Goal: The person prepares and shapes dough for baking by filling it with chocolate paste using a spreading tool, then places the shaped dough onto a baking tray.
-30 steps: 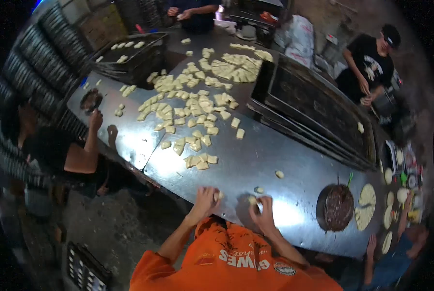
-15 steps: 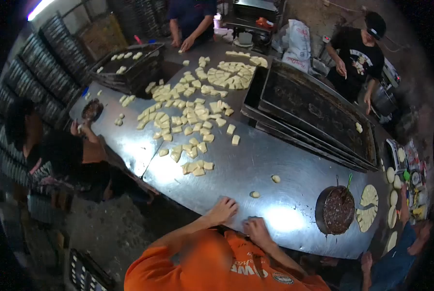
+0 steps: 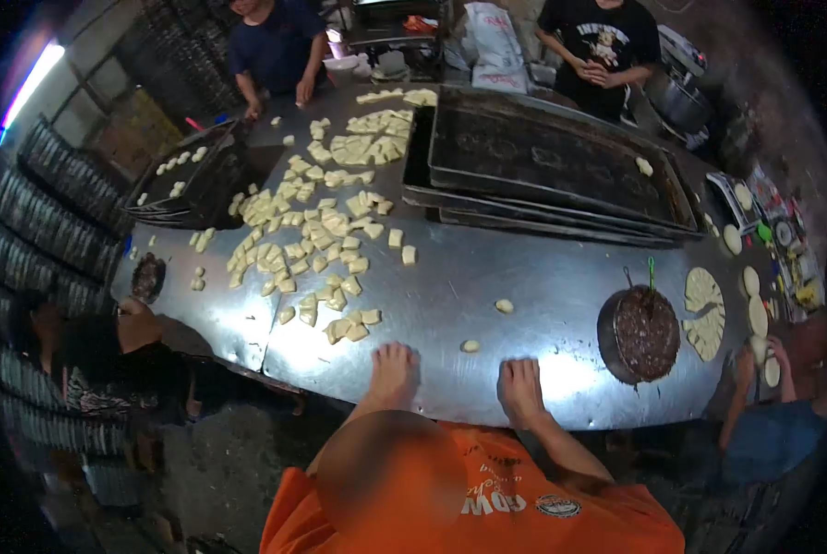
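My left hand (image 3: 394, 373) lies on the metal table (image 3: 441, 314) near its front edge, fingers stretched forward, with nothing visible in it. To its right, my right hand (image 3: 521, 391) also rests at the edge, fingers extended and holding nothing that I can see. Between and beyond the hands sit two small dough balls, a nearer one (image 3: 470, 346) and a farther one (image 3: 504, 306). Cut dough pieces (image 3: 347, 328) lie just past my left hand, part of a wide scatter. A round pan of brown filling (image 3: 647, 334) with utensils stands right of my right hand.
Stacked black trays (image 3: 561, 166) occupy the far right side, and another tray stack (image 3: 187, 175) stands far left. Flattened cut dough (image 3: 704, 314) lies beyond the filling pan. Rolled dough ovals (image 3: 757, 316) line the right end. Several co-workers stand around the table.
My view has tilted and shifted, so the table appears turned. Both hands have moved apart and now lie flatter, fingers pointing forward. Across the table, the co-worker in black has brought both hands together.
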Demonstrator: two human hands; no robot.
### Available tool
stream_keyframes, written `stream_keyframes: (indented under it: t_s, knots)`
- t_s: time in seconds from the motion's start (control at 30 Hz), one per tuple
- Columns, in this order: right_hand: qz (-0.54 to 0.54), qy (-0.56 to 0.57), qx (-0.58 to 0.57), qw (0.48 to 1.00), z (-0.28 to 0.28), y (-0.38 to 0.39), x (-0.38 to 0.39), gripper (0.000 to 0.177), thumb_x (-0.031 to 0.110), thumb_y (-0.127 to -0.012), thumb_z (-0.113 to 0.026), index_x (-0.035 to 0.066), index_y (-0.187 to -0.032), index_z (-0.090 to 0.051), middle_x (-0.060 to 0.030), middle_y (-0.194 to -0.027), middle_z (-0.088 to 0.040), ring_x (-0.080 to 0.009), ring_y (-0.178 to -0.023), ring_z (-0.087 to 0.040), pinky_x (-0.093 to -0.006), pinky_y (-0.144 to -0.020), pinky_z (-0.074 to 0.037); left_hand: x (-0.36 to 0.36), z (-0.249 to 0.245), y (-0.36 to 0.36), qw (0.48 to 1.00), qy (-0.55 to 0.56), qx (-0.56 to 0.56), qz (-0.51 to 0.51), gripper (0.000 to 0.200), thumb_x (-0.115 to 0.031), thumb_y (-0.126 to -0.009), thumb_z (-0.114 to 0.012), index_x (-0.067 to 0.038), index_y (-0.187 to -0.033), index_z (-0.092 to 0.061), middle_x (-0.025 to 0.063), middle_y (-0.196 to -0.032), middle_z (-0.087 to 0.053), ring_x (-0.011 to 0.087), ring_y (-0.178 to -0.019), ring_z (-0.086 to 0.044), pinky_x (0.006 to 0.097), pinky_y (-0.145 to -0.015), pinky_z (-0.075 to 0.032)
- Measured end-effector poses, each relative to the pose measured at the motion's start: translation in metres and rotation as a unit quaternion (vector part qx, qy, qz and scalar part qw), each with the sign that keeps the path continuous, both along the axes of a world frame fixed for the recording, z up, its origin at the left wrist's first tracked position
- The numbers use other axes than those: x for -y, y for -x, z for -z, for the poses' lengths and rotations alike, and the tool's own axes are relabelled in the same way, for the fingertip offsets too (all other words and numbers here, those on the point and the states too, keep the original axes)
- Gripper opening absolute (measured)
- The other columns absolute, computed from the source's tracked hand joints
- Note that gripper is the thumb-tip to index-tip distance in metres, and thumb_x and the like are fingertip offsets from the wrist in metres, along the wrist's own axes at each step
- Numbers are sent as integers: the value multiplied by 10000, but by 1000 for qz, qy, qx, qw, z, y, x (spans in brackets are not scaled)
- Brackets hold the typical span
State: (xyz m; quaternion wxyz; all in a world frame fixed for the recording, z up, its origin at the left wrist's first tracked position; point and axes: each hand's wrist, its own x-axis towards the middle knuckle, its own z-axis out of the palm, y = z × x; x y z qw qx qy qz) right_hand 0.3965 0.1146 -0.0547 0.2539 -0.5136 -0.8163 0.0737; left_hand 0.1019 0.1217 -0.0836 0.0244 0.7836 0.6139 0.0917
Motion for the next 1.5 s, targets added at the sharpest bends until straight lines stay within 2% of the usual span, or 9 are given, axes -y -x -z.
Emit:
stream_keyframes:
  t_s: [0.27, 0.43, 0.67, 0.87, 1.03, 1.17, 1.23, 1.43, 1.5]
  knots:
    - [-75, -43, -39, 995, 69, -1, 20, 66, 8, -869, -523, -10, -888, -584, -187, -923, -534, -357, -888, -487, -467, -816, -409, 15, 58, -20, 996, -51, 78, 0, 313, -350, -921, -585, -58, -1034, -586, 142, -1110, -571, 350, -1021, -516, 493, -912, -410]
    - [108, -59, -65, 990, 24, -5, -30, 87, -21, -898, -484, -37, -951, -551, -206, -896, -522, -369, -839, -475, -484, -763, -385, -30, 28, -6, 982, -74, 93, -146, 225, -268, -962, -536, -49, -985, -578, 145, -984, -543, 343, -964, -503, 494, -813, -396]
    - [78, 27, -102, 991, 22, -9, 36, 247, -8, -873, -558, -63, -1113, -541, -239, -1000, -515, -384, -972, -503, -462, -910, -409, 36, 26, -28, 958, -79, 272, 39, 236, -64, -859, -666, -12, -1077, -594, 182, -1046, -569, 374, -991, -513, 436, -900, -408]
    - [179, 143, -243, 943, -19, -17, -12, 240, 74, -902, -628, -54, -1098, -573, -211, -1060, -549, -362, -993, -555, -436, -892, -458, -3, -34, -33, 892, -70, 429, -124, 204, -6, -889, -632, 4, -1092, -607, 164, -1040, -588, 305, -989, -556, 395, -875, -456]
    - [0, 107, -75, 991, -35, 1, -71, 263, 137, -914, -645, -16, -1125, -613, -183, -1136, -581, -368, -1066, -552, -449, -912, -461, -69, -142, -51, 931, -54, 334, 138, 302, -153, -914, -686, -62, -1200, -650, 131, -1242, -606, 307, -1162, -551, 409, -1029, -413]
    - [21, -12, -159, 987, -43, -27, -122, 233, 153, -901, -660, 6, -1080, -638, -180, -1072, -618, -357, -1049, -578, -434, -908, -469, -36, -306, -56, 790, -92, 480, 371, 151, -126, -917, -659, -115, -1043, -741, 101, -1089, -687, 292, -1058, -622, 436, -942, -470]
    - [66, 19, -174, 982, -49, -51, -146, 213, 153, -904, -651, 23, -1073, -652, -180, -1062, -642, -343, -1032, -606, -415, -885, -485, -21, -361, -74, 624, -204, 557, 508, 134, -89, -911, -617, -23, -880, -730, 83, -916, -720, 255, -884, -673, 416, -786, -532]
    - [182, 51, -212, 959, -70, -122, -204, 271, 202, -936, -644, 39, -1152, -663, -149, -1183, -662, -256, -1010, -645, -344, -802, -515, -6, -371, -72, 592, -178, 644, 451, 234, -154, -852, -639, 53, -941, -702, 140, -996, -709, 291, -862, -697, 465, -859, -542]
    - [187, 59, -269, 943, -64, -139, -223, 329, 227, -933, -656, 18, -1186, -640, -151, -1185, -659, -253, -1018, -643, -341, -810, -521, 25, -407, -76, 815, -146, 550, 111, 330, -118, -866, -668, -68, -638, -436, 26, -744, -695, 213, -616, -668, 450, -716, -575]
